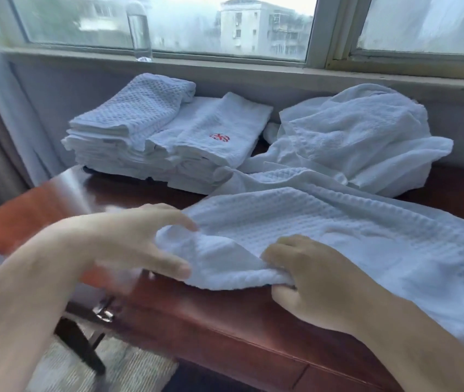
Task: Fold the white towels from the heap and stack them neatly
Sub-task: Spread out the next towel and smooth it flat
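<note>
The reddish wooden surface [211, 312] is running under the window and carrying everything. Across its right half a waffle towel [338, 236] is lying partly opened out, its long axis running from a bunched left end between the hands out to the right, where it is passing out of view. Behind it, against the wall on the right, the heap [361, 137] of unfolded white towels is sitting rumpled, its lower edge touching the waffle towel. To the left of the heap the stack [151, 137] of folded towels is standing in two overlapping piles, one bearing a red mark. The left hand [117, 244], blurred, is spreading wide, forefinger and thumb far apart and touching the bunched end on either side without closing on it. The right hand [318, 281] is gripping the near edge of the waffle towel, fingers curled over a fold of cloth, just beside that end. The left hand is therefore the nearer to the free corner, and the length of cloth is lying away to the right of both hands; the next move probably calls for drawing that corner out before any fold. A clear bottle [139, 29] is standing on the sill.
</note>
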### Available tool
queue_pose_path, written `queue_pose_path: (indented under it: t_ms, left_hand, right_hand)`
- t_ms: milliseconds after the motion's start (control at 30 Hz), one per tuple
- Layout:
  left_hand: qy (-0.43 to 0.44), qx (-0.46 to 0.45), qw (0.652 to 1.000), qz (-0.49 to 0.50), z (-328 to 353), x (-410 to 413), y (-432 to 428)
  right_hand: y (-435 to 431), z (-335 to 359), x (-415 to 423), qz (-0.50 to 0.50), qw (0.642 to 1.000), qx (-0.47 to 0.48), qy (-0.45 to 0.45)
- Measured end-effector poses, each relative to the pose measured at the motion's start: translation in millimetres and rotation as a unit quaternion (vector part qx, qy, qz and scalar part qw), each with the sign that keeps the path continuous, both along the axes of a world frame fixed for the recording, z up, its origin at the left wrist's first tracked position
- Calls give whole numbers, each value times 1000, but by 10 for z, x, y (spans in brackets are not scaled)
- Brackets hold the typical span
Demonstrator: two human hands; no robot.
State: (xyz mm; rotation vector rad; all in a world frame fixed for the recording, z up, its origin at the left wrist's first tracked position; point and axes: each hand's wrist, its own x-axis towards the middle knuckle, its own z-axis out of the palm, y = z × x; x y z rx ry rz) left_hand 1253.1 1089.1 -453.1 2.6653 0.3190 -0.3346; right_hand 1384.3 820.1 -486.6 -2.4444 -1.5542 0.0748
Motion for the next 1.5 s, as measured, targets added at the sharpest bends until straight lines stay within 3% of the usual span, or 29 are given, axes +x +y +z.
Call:
queue_pose_path:
  t_ms: [100, 133, 300, 367, 433, 500, 567, 633, 733, 833, 900, 933, 1000, 1067, 1267, 1500]
  left_hand:
    - [-195, -23, 980, -28, -97, 102, -284]
    - [-220, -6, 975, -30, -116, 156, -374]
    - [-179, 31, 977, -109, -204, 235, -450]
    - [-172, 46, 974, -139, -234, 221, -427]
    - [-206, 58, 963, -161, -251, 193, -412]
    - [-261, 58, 945, -191, -269, 151, -385]
    - [-210, 54, 962, -165, -242, 103, -388]
    - [-75, 63, 992, -81, -189, 76, -382]
    - [26, 95, 995, -6, -53, 86, -380]
    - [38, 188, 981, 7, 99, 206, -429]
    - [1, 258, 966, -12, 69, 365, -518]
    - [-48, 254, 966, -22, 12, 451, -591]
    - [-148, 161, 975, -48, -159, 617, -773]
    - [-187, 95, 974, -84, -393, 787, -927]
    - [-133, 91, 986, -53, -852, 824, -945]
    - [-29, 130, 988, -82, -627, 335, -986]
  right_hand:
    - [36, -70, -131, -11, 1000, -9, 6]
    - [42, -91, -183, -10, 1000, -13, -1]
    - [-32, -101, -389, 37, 999, -33, -11]
    - [-72, -75, -409, 58, 996, -30, -57]
    - [-54, -32, -458, 70, 992, -23, -102]
    - [-26, -38, -493, 70, 994, -39, -72]
    - [-27, -54, -481, 63, 996, -65, -17]
    - [-35, 18, -453, 69, 993, -80, 53]
    - [-52, 170, -348, 47, 985, -51, 158]
    - [-94, 295, -86, -31, 991, -17, 132]
    - [-121, 315, 87, -77, 992, -12, 101]
    - [-128, 299, 174, -100, 991, -15, 87]
    - [-149, 198, 346, -164, 984, -55, 53]
    - [-197, 31, 481, -238, 961, -128, 54]
    - [-330, -375, 626, -270, 946, -160, 82]
    - [-339, -161, 649, -214, 964, -146, 54]
